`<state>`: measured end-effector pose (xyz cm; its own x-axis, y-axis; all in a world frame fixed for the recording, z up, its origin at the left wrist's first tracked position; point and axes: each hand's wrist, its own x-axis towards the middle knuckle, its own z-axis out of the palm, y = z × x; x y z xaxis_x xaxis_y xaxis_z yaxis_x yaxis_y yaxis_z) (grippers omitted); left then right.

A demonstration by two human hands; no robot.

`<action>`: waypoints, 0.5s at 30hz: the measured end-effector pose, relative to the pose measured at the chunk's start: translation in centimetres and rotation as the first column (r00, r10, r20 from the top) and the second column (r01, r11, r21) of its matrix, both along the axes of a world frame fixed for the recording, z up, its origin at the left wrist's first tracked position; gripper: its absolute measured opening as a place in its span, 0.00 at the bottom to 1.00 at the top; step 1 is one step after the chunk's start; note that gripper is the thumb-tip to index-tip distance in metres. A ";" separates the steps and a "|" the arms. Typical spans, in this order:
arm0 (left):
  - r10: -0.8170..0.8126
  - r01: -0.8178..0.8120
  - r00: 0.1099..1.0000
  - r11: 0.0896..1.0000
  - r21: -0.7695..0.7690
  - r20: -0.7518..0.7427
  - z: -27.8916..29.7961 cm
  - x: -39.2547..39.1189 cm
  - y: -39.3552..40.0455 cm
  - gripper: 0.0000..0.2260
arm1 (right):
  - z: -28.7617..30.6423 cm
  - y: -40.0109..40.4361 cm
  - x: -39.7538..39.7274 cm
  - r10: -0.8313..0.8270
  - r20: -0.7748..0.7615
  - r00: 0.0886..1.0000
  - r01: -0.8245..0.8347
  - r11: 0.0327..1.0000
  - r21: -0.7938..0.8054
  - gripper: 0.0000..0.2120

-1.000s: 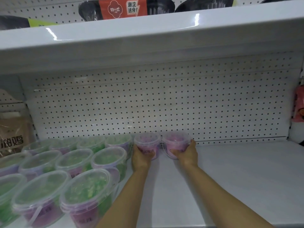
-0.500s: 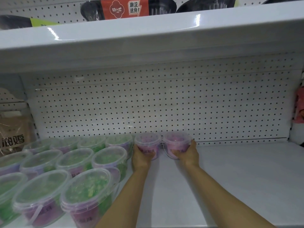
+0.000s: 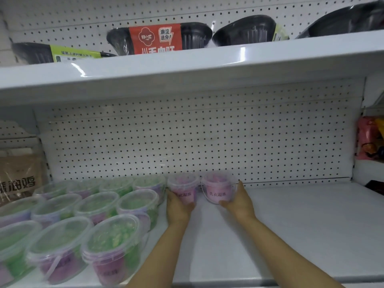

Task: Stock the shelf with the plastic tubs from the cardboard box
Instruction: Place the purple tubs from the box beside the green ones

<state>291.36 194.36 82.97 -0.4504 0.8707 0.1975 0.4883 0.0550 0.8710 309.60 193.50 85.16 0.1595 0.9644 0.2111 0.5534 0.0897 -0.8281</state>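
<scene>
Your left hand [image 3: 178, 206] and right hand [image 3: 239, 201] are gripping two clear, smooth plastic tubs: the left pink tub [image 3: 184, 189] and the right pink tub [image 3: 218, 188]. Beneath them, the white shelf [image 3: 291, 225] is showing a smooth painted-metal look. Behind the shelf, the perforated back panel [image 3: 187, 142] is looking matt. Above it, the upper shelf edge [image 3: 187, 65] is gleaming glossy. Left of the pink tubs, the green-filled tubs [image 3: 97, 206] are wearing translucent plastic lids.

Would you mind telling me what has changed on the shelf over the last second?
Almost nothing: the left hand still grips its pink tub and the right hand its pink tub, both at the back of the shelf by the pegboard. The view tilted slightly upward. The green tubs stayed put.
</scene>
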 end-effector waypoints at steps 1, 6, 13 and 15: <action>-0.027 0.027 1.000 1.000 0.003 0.008 0.1 0.2 -0.7 0.45 | 0.0 -0.6 0.2 0.003 0.019 1.000 -0.003 1.000 0.012 0.52; -0.129 0.131 0.955 0.991 -0.013 -0.268 1.1 1.1 -5.8 0.49 | 0.7 -3.7 2.1 0.033 0.265 0.964 -0.054 0.996 0.070 0.49; -0.269 0.278 0.467 0.949 -0.149 -0.842 6.0 1.3 -12.0 0.50 | 4.2 -9.4 4.8 0.019 0.668 0.744 -0.098 0.992 0.081 0.49; -0.268 0.323 0.373 0.935 -0.146 -0.888 7.9 1.3 -13.0 0.48 | 5.3 -11.3 5.4 0.011 0.723 0.691 -0.108 0.990 0.087 0.50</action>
<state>292.68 181.32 90.82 0.2848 0.8889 0.3588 0.9575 -0.2814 -0.0628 314.97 182.24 90.51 -0.1443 0.9278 0.3441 0.9647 0.2093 -0.1598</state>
